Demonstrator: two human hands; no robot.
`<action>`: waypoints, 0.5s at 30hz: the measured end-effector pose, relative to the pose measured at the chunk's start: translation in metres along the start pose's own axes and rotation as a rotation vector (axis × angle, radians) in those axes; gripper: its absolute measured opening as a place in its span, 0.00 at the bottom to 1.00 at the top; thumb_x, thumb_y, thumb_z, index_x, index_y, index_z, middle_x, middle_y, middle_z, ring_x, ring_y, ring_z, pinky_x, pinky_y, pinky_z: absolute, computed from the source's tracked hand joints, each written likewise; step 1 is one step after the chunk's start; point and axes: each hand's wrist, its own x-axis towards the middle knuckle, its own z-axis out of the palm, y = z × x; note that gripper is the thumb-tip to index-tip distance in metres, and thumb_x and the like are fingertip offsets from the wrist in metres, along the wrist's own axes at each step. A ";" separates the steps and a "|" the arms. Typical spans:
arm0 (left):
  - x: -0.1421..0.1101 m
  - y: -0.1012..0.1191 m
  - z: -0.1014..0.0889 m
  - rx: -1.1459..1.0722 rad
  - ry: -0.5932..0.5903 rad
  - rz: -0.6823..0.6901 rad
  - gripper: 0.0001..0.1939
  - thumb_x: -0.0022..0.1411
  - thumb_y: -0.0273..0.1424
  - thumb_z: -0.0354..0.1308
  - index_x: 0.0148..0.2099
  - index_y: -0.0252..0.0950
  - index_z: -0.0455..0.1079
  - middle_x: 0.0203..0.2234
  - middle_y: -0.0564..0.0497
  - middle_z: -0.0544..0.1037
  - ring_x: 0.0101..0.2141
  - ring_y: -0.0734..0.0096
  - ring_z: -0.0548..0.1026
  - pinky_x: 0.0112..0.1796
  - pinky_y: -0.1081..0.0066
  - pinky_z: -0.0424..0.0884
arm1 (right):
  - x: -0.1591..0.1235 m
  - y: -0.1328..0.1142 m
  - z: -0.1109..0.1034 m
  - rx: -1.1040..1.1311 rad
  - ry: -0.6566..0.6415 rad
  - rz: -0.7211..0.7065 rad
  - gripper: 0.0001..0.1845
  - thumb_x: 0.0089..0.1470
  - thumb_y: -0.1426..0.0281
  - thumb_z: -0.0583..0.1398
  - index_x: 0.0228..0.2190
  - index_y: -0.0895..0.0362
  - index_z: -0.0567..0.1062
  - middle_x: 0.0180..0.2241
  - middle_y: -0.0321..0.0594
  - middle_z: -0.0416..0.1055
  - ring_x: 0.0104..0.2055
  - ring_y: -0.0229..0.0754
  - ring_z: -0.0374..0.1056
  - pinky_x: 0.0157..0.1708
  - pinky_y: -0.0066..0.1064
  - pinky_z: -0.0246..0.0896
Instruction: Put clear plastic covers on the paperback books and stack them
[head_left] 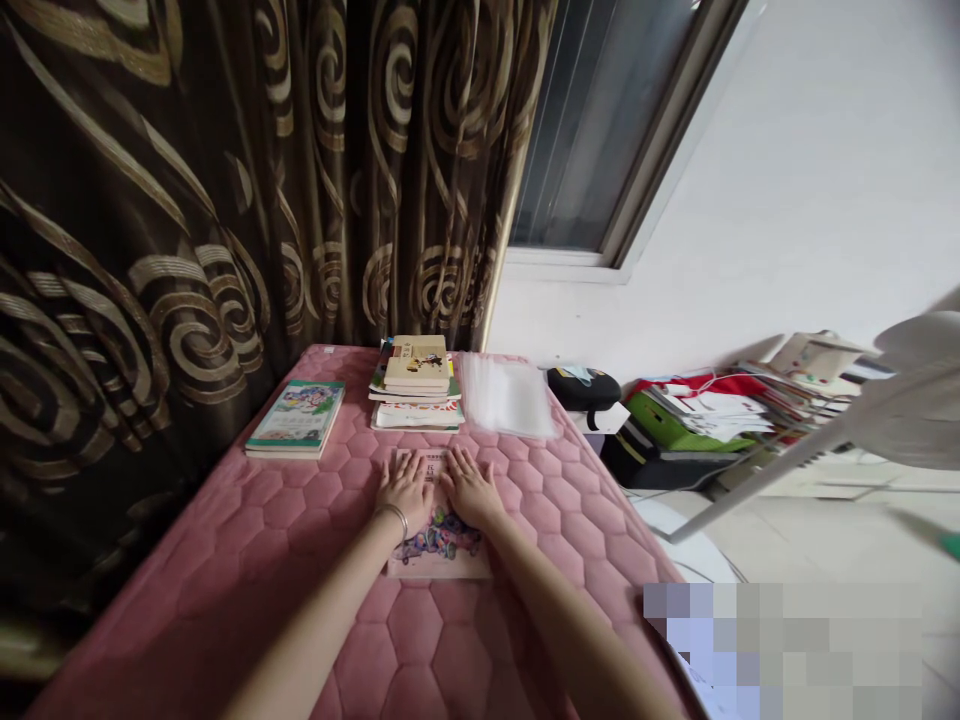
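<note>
A book (442, 560) with a pale cover and a colourful picture on its lower half lies on the pink quilted mattress (420, 650). Flat on the upper left of its cover rests my left hand (405, 490), fingers outstretched, a bracelet at the wrist. My right hand (471, 488) lies likewise on the upper right, fingers spread. Between them some dark title characters show; the rest of the upper cover is hidden under my hands. Just beyond are a stack of books (416, 375) and a pile of clear plastic sleeves (510, 395).
To the left lie green-edged books (296, 418). A patterned dark curtain (337, 180) hangs behind the mattress. Right of it are a black case (583, 388), a green box (675, 425) with papers, and a white fan (765, 460). The lower right corner is pixelated.
</note>
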 end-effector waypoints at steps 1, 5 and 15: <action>0.000 0.001 -0.001 -0.009 0.003 -0.012 0.29 0.64 0.35 0.39 0.66 0.36 0.50 0.65 0.47 0.50 0.65 0.54 0.45 0.60 0.43 0.37 | 0.000 0.002 0.000 0.012 -0.001 0.000 0.30 0.64 0.59 0.38 0.63 0.55 0.48 0.66 0.43 0.39 0.68 0.46 0.33 0.61 0.57 0.27; 0.000 0.020 0.004 -0.009 0.061 -0.123 0.30 0.63 0.35 0.40 0.66 0.34 0.49 0.65 0.42 0.51 0.64 0.50 0.46 0.59 0.39 0.30 | -0.002 0.003 0.000 0.034 0.016 -0.011 0.29 0.64 0.61 0.39 0.63 0.58 0.49 0.66 0.43 0.40 0.68 0.45 0.33 0.62 0.52 0.28; -0.062 0.002 0.009 0.027 0.018 0.128 0.29 0.64 0.35 0.41 0.67 0.39 0.47 0.66 0.49 0.49 0.64 0.57 0.48 0.61 0.46 0.39 | -0.001 0.001 -0.003 0.016 0.009 -0.009 0.29 0.64 0.63 0.38 0.63 0.58 0.49 0.66 0.42 0.40 0.68 0.45 0.33 0.62 0.52 0.30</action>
